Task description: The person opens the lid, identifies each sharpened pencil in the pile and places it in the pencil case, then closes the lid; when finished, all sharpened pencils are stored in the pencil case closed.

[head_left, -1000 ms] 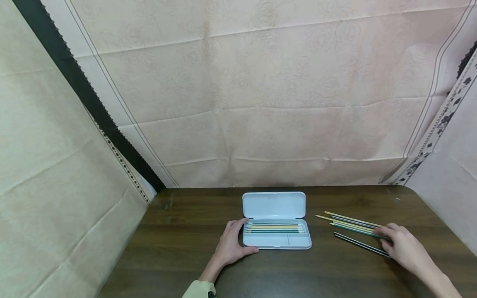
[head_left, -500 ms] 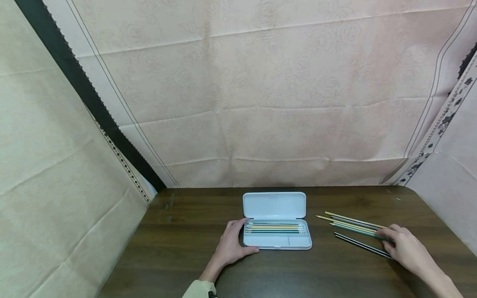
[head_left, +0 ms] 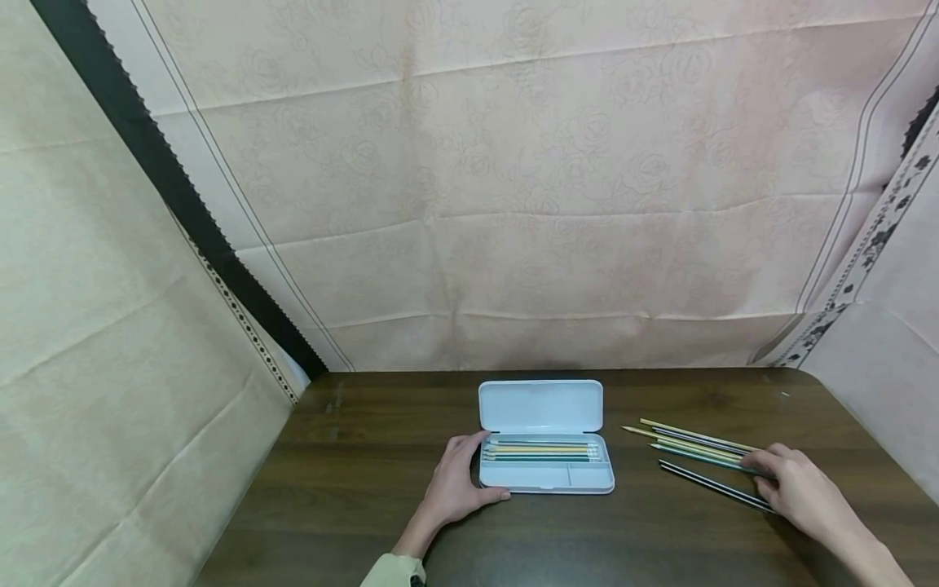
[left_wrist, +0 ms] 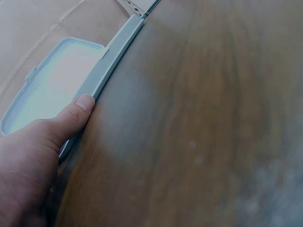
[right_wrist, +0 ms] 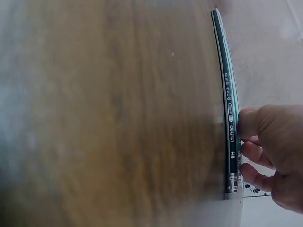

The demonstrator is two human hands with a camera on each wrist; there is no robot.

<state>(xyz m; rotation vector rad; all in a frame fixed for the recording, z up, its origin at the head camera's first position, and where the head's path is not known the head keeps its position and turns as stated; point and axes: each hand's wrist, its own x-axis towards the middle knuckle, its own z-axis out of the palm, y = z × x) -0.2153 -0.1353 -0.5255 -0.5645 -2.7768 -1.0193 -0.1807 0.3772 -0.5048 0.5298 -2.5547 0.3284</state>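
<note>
A light blue case [head_left: 524, 479] lies open on the table with several pencils [head_left: 541, 458] in its upper compartment. My left hand [head_left: 456, 483] grips its left end, fingers at the back corner; in the left wrist view the thumb of that hand [left_wrist: 40, 146] presses the front side of the case [left_wrist: 111, 59]. On the right, my right hand [head_left: 805, 493] pinches the near end of a green pencil [head_left: 704, 460]. Yellowish pencils [head_left: 689, 440] lie beside it, and dark pencils [head_left: 711, 486] lie nearer me. In the right wrist view a dark pencil [right_wrist: 224, 61] partly hides what the right hand [right_wrist: 281, 146] pinches.
The raised lid [head_left: 540, 407] stands behind the case's tray. A brown wooden table [head_left: 381, 408] carries everything, with pale patterned cloth [head_left: 557, 204] hanging behind it and at both sides.
My right hand has shifted very slightly to the right along the pencils. My left hand has kept its place on the case.
</note>
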